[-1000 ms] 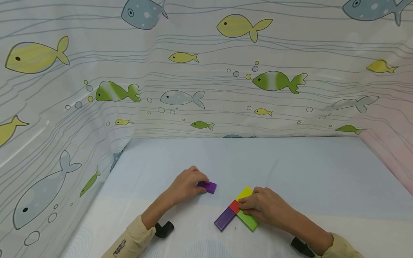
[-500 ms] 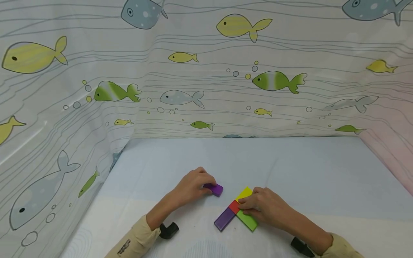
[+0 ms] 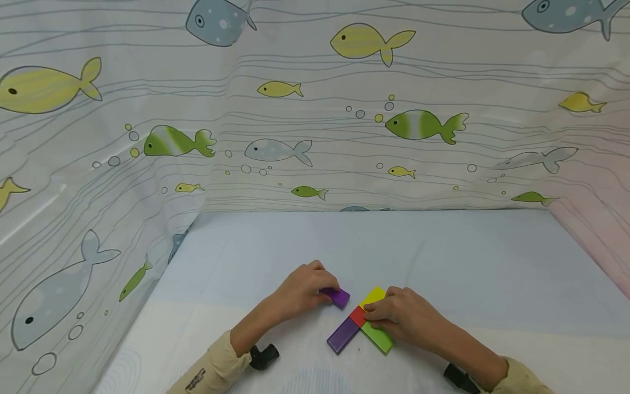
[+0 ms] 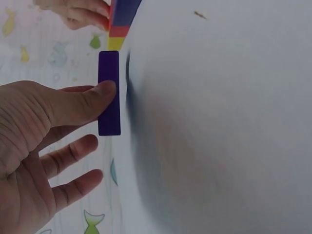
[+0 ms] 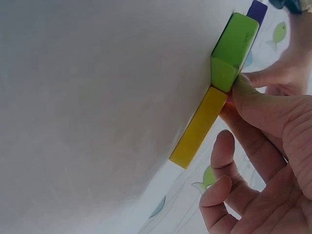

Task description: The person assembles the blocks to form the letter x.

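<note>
My left hand (image 3: 305,288) pinches a small purple block (image 3: 337,297) between thumb and fingers. In the left wrist view the purple block (image 4: 108,122) stands on edge close over the table, its other fingers spread. To its right lies a group of blocks: a red square block (image 3: 357,316) at the centre, with a long purple block (image 3: 343,335), a yellow block (image 3: 372,296) and a green block (image 3: 378,339) meeting it. My right hand (image 3: 410,317) grips this group near the red block, thumb at the green block's end (image 5: 225,73). Its fingers partly cover the yellow and green blocks.
A white and pale blue cloth (image 3: 443,262) covers the table. Fish-print curtain (image 3: 295,120) hangs behind and at the left, pinkish at the right. Each wrist wears a black camera mount, the left one (image 3: 264,357) close over the table.
My left hand has moved right and slightly toward me with the small purple block, bringing it closer to the group. My right hand and the grouped blocks have stayed in place.
</note>
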### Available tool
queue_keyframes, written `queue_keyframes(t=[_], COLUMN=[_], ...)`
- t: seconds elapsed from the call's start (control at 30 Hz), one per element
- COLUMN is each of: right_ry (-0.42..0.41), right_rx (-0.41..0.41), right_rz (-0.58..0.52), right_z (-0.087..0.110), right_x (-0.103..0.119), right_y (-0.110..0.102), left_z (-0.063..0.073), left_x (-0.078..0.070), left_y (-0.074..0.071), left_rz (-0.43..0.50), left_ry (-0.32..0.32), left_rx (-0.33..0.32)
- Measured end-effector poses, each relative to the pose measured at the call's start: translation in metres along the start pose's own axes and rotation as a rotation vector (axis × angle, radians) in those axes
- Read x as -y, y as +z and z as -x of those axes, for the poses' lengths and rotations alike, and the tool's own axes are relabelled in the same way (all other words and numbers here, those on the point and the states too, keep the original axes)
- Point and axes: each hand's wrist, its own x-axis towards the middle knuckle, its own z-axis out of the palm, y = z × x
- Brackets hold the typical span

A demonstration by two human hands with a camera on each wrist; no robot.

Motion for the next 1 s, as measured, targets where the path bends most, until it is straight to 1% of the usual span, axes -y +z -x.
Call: queue_keyframes(t=[0.23,0.73,0.87,1.0], right_ry=[-0.007,-0.021,-0.022,-0.016], right_rx=[-0.003,-0.015,-0.023,-0.022], right_rz=[0.004,0.017,0.023,0.027], right_z=[0.0,0.0,0.0003,0.0004], right_x=[-0.0008,-0.0009,-0.0011,-0.0016], right_y=[0.0007,0.0008,0.0021,0.0035], left_z=[-0.0022,-0.0045,-0.0056,-0.0064], left_x=[-0.0042,-0.0065,-0.0074,-0.0089], left_y=[0.0035,0.0061,0.0057,0.0044], left_rz=[-0.011,-0.051,-0.062,-0.055], left_ry=[0.055,0.074,0.077,0.085], left_rx=[-0.015,0.004,0.015,0.03])
